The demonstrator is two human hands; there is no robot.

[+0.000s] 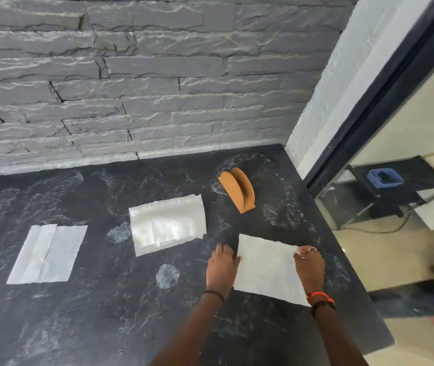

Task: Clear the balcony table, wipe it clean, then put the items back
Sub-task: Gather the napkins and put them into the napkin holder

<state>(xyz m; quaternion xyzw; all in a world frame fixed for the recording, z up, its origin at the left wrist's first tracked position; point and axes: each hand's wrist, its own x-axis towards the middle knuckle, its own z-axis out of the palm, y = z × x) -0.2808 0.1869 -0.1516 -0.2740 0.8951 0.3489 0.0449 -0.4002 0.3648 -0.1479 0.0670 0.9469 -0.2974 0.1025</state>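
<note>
A white napkin [266, 268] lies flat on the black table [105, 313] at the near right. My left hand [222, 262] pinches its left edge and my right hand [309, 265] pinches its upper right corner. Another napkin [167, 227], a little crumpled, lies in the middle of the table. A third napkin [48, 253], creased lengthwise, lies at the left. An orange-brown wooden napkin holder [238, 190] stands with nothing in it beyond the hands, toward the right back corner.
White dusty smears cover the dark tabletop. A grey stone wall [131, 75] runs along the table's back edge. At the right a white pillar and a dark-framed glass door [395, 88] border the table. Behind the glass a low black shelf holds a blue box [384, 178].
</note>
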